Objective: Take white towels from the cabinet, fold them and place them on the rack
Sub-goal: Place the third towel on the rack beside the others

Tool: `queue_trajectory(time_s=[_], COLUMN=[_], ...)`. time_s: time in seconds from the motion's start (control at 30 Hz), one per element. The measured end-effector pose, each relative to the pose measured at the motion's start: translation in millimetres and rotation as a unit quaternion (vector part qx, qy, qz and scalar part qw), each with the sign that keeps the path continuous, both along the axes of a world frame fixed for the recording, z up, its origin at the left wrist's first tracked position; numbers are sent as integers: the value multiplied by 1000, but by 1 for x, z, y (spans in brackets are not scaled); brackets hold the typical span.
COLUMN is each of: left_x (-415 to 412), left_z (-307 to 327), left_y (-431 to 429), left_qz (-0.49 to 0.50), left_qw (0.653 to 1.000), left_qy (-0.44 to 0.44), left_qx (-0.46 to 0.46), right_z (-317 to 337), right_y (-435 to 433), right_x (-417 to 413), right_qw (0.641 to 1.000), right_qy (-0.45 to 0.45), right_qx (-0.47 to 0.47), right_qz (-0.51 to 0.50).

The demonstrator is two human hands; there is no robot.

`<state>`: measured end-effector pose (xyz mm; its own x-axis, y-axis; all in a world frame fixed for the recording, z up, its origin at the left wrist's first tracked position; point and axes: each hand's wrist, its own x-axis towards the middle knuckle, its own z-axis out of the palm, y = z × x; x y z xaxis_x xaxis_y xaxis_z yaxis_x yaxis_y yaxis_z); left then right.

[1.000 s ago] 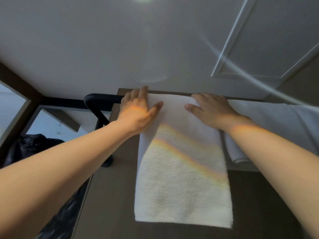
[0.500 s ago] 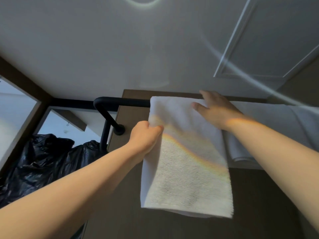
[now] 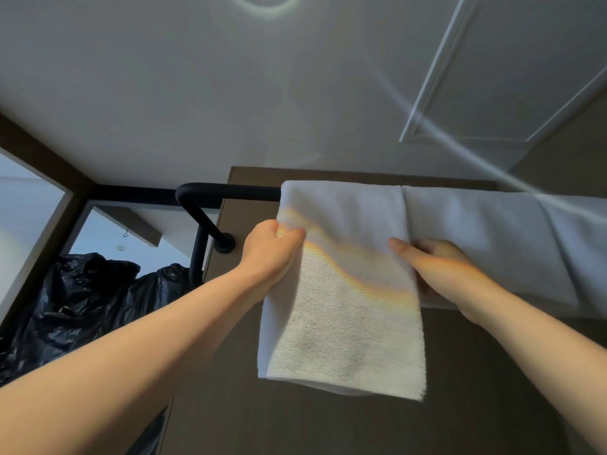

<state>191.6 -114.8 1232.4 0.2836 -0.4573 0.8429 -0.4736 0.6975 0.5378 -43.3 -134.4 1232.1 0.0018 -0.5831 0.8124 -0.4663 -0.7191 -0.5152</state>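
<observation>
A folded white towel (image 3: 348,290) hangs over the black rack bar (image 3: 230,192), which is fixed to a dark brown panel. My left hand (image 3: 271,249) pinches the towel's left edge partway down. My right hand (image 3: 437,264) grips its right edge at about the same height, thumb on the front and fingers hidden behind. Right beside it, a second white towel (image 3: 486,244) hangs over the same bar, and a third white towel (image 3: 584,244) shows at the frame's right edge.
The dark brown panel (image 3: 328,428) runs down behind the towels. A black plastic bag (image 3: 82,303) bulges at the lower left, next to the rack's black post (image 3: 197,257). A white wall and a panelled door (image 3: 492,77) rise above.
Both hands came down from the top of the towel on the bar. The left one went first to pinch the left edge, and the right one now grips the right edge.
</observation>
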Motion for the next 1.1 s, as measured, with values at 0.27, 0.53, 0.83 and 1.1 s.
queue_trajectory(time_s=[0.27, 0.53, 0.83, 1.1], left_x=[6, 12, 11, 13], left_z=[0, 6, 62, 92], left_y=[6, 19, 9, -17], left_qz=[-4, 34, 39, 104], left_qw=[1000, 993, 986, 988], left_qy=[-6, -9, 0, 1], left_qx=[-5, -112, -162, -117], right_z=[8, 13, 72, 104], right_y=[5, 15, 4, -21], right_x=[7, 15, 22, 23], right_qw=[995, 983, 973, 977], right_qy=[-55, -155, -134, -87], right_qx=[54, -84, -187, -166], right_qz=[60, 49, -35, -98])
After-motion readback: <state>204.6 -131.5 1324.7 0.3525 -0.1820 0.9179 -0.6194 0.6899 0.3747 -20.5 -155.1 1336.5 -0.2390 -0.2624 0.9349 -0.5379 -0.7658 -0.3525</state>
